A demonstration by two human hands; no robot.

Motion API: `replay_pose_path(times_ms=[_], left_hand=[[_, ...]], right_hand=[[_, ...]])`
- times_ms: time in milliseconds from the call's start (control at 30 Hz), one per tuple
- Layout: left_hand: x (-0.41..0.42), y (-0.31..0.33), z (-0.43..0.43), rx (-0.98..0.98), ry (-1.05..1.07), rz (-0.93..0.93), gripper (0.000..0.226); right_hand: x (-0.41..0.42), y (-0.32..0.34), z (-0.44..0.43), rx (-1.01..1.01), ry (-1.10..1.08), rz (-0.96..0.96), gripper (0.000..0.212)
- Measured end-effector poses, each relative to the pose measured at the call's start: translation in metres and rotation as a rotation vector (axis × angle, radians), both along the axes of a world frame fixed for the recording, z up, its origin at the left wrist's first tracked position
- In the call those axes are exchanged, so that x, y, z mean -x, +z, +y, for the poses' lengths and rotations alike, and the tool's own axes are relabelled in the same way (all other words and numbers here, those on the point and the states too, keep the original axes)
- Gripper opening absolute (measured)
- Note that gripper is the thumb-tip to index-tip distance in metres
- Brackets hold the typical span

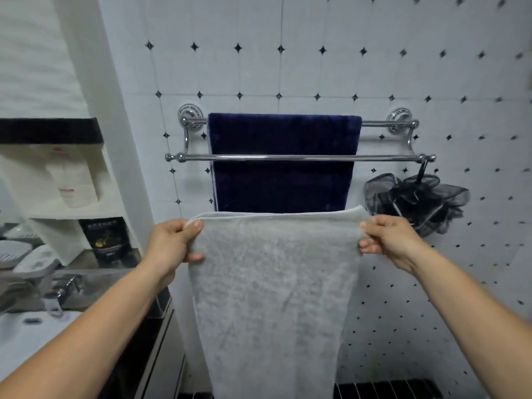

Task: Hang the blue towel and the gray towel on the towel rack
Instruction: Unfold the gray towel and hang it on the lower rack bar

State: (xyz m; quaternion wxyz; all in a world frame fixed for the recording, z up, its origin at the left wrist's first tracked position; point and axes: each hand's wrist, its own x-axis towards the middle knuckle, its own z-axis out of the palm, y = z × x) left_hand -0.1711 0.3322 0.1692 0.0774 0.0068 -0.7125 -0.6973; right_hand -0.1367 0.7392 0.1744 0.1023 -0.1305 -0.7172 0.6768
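A chrome two-bar towel rack is fixed to the tiled wall. The dark blue towel hangs over its rear upper bar and drops behind the bare front bar. Below the rack I hold the gray towel stretched flat by its top edge. My left hand pinches its top left corner and my right hand pinches its top right corner. The gray towel hangs down from my hands and hides the blue towel's lower end.
A black mesh bath sponge hangs from the front bar's right end, close to my right hand. At left are a sink counter with a faucet, soap dishes, a dark packet and a white wall corner.
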Motion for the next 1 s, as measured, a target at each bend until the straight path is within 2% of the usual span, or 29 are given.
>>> replay_pose_path(times_ms=[133,233,333,533,700,767,900,1000], left_hand=[[0.017,0.012,0.012,-0.051,0.042,-0.008,0.023],[0.029,0.014,0.023,-0.058,0.057,-0.017,0.036],[0.044,0.021,0.027,-0.072,0.058,-0.044,0.030],[0.080,0.053,0.030,-0.137,0.039,0.018,0.018],[0.115,0.053,0.036,-0.156,-0.008,0.059,0.014],[0.129,0.050,0.038,-0.158,0.037,0.112,0.015],[0.143,0.043,0.043,-0.118,0.083,0.235,0.025],[0.146,0.034,0.040,-0.038,0.050,0.280,0.034]], right_hand=[[0.009,0.004,0.002,0.034,-0.065,-0.022,0.012],[0.017,0.002,0.007,0.014,-0.100,-0.061,0.014],[0.031,0.008,0.013,0.050,-0.103,-0.068,0.007],[0.074,0.048,0.017,0.253,-0.083,-0.024,0.004],[0.112,0.065,0.015,0.476,-0.089,0.011,0.011],[0.124,0.066,0.014,0.526,-0.068,0.064,0.016],[0.134,0.054,0.018,0.465,0.022,0.205,0.013],[0.133,0.045,0.022,0.409,0.087,0.232,0.008]])
